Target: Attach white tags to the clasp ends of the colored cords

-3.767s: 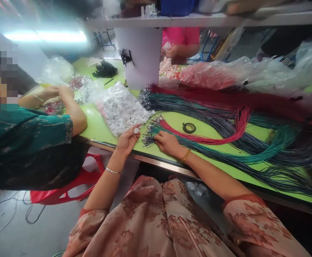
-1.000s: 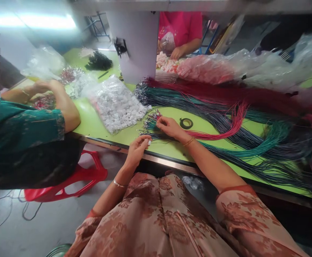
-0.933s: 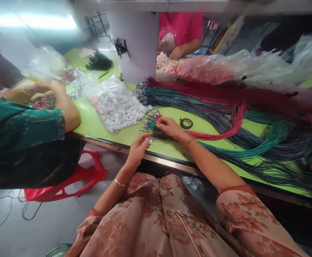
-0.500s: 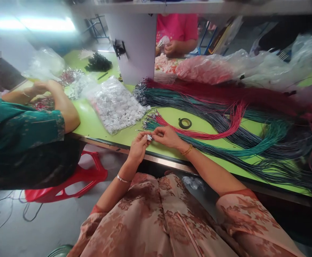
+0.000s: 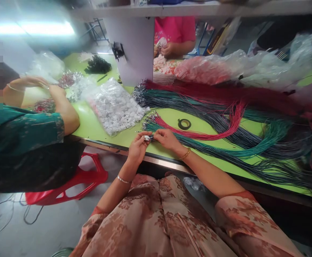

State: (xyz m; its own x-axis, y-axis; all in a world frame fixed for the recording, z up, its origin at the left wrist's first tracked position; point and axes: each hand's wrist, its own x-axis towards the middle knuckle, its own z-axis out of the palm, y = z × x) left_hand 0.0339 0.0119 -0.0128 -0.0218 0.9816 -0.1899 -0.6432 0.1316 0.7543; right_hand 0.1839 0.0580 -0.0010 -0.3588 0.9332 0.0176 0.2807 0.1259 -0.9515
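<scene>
My left hand (image 5: 136,149) pinches a small white plastic connector (image 5: 146,137) between thumb and fingers, above the front edge of the table. Just right of it, my right hand (image 5: 169,139) is closed in a pinch. A thin dark wire (image 5: 152,136) seems to run from its fingertips to the connector; the exact contact is too small to make out. Behind my hands lie the metal-tipped ends of red wires (image 5: 199,132), with green wires (image 5: 209,147) and black wires (image 5: 241,165) stretching off to the right.
A clear bag of white connectors (image 5: 118,107) lies left of the wires. A roll of black tape (image 5: 184,124) rests on the green table (image 5: 206,123). Larger wire bundles (image 5: 220,92) and a bag of pink parts (image 5: 204,69) lie behind. Co-workers sit at left and opposite; a red stool (image 5: 91,176) stands at left.
The white connector has turned in my left hand and moved slightly left. My right fingers have drawn a little away from it, and a dark strand now shows in the gap.
</scene>
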